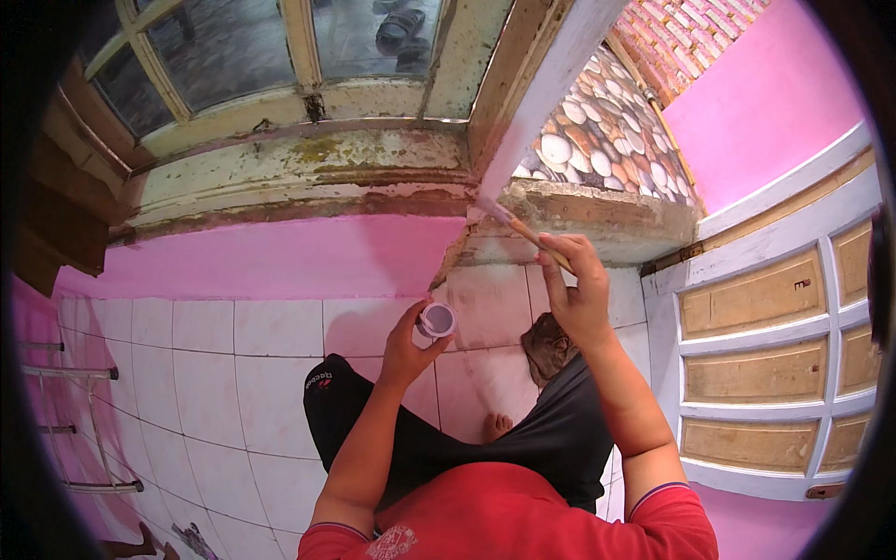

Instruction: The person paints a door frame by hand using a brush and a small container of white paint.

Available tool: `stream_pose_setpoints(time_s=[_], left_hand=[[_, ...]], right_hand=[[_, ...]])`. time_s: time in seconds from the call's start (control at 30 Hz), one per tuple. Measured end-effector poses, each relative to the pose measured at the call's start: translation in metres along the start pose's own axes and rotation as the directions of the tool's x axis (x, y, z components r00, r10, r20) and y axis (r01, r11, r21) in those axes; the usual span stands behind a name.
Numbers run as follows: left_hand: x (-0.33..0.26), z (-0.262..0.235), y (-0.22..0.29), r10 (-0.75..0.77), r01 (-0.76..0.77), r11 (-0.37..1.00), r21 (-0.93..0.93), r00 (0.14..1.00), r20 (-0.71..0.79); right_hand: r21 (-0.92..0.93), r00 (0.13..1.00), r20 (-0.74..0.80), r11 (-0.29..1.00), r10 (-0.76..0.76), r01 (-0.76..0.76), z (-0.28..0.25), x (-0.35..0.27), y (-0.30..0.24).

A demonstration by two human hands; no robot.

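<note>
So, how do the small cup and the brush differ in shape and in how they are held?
The cup is round and open-topped; the brush is long and slim. The left hand grips the cup around its side, while the right hand holds the brush at a slant. Both show pale lilac, the brush at its bristles.

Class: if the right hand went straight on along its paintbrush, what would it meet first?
With the right hand pushing the paintbrush ahead, the bristles would probably meet the foot of the whitish post first; whether they already touch it is unclear.
</note>
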State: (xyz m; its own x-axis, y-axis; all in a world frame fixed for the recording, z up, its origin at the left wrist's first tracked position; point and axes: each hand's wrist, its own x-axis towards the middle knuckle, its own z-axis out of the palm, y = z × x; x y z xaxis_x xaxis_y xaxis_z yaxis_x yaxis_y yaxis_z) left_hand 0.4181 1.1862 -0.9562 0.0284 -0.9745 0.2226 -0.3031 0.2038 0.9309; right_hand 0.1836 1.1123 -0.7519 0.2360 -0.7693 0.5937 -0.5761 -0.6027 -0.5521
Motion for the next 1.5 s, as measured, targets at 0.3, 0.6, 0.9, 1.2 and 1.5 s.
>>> stream_pose_setpoints(time_s=[0.3, 0.6, 0.9, 1.2, 1.5], left_hand=[[0.002, 0.001, 0.004, -0.028, 0.028, 1.0, -0.002, 0.999, 0.019], [-0.002, -0.001, -0.005, 0.008, -0.008, 1.0, 0.004, 1.0, -0.016], [-0.003, -0.001, 0.0, -0.001, 0.001, 1.0, 0.018, 1.0, -0.008], [-0.002, -0.001, -0.002, -0.008, 0.009, 1.0, 0.011, 1.0, -0.009], [-0.003, -0.006, -0.001, -0.03, 0.03, 1.0, 0.004, 0.999, -0.014]], right_hand=[[-0.016, 0.988, 0.152, 1.0, 0.004, -0.002, 0.009, -0.016, 0.012], [-0.088, 0.996, 0.05, 0.992, -0.08, 0.084, -0.02, 0.014, -0.024], [-0.079, 0.987, 0.137, 0.993, -0.079, 0.091, -0.01, 0.029, -0.014], [-0.033, 0.988, 0.154, 0.999, 0.017, -0.012, -0.009, 0.005, -0.016], [-0.123, 0.996, 0.073, 0.991, -0.049, 0.058, -0.027, 0.024, -0.031]])
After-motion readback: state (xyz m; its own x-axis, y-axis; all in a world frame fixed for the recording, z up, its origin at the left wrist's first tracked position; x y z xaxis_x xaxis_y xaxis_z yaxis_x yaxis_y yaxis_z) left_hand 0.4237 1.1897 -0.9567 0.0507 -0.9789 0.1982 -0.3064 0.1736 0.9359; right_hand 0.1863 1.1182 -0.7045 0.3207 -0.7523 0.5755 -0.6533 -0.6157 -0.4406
